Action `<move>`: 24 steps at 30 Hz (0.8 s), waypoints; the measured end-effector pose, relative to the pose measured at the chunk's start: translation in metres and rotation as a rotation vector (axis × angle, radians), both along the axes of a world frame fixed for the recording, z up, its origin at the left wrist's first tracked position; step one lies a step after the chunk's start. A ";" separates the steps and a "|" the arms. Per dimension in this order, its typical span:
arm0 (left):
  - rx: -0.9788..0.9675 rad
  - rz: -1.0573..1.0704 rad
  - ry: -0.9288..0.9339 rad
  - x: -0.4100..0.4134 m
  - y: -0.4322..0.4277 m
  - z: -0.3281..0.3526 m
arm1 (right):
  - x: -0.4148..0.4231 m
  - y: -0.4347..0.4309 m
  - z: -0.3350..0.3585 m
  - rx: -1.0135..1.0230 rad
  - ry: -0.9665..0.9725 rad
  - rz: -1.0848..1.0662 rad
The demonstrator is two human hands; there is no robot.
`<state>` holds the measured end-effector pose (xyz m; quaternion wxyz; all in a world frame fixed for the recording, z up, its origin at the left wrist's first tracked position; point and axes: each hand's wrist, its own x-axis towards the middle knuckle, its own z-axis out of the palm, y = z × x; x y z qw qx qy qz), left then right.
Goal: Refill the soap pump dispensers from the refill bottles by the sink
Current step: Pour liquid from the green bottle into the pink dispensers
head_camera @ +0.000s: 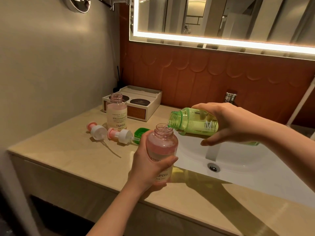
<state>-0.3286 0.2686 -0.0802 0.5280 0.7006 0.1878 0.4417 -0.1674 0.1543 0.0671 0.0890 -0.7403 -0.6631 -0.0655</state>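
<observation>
Over the front edge of the counter [68,150], the left hand [146,169] was wrapped tight round a pink soap bottle [162,147]. It held the bottle up off the counter. The bottle stood straight up, had no top on it, and was just beside the sink [255,176].

The right hand [233,123] had its fingers and thumb curled round a green refill bottle [194,124]. That bottle was tipped on its side above the sink. Its open mouth was right over the mouth of the pink bottle. A thin stream of soap [165,127] ran from one into the other.

Behind the left hand, a green cap [140,132] lay on the counter with its open side up. Next to it lay a pump top [120,135] on its side, pink and white. The other pump top [96,132] lay just left of that one, and its long tube pointed toward the front of the counter. A second pink bottle [116,114] stood behind them, open at the top.

Farther back sat a white box [136,103] against the wall. The sink had a round drain [213,167] at the bottom, and a shiny tap [230,97] stood behind the right hand. A big mirror [221,17] with a bright edge hung on the red-brown wall above.
</observation>
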 end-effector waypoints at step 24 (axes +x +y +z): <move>0.011 0.038 0.031 -0.016 0.002 -0.002 | -0.005 0.006 -0.078 0.405 0.775 0.022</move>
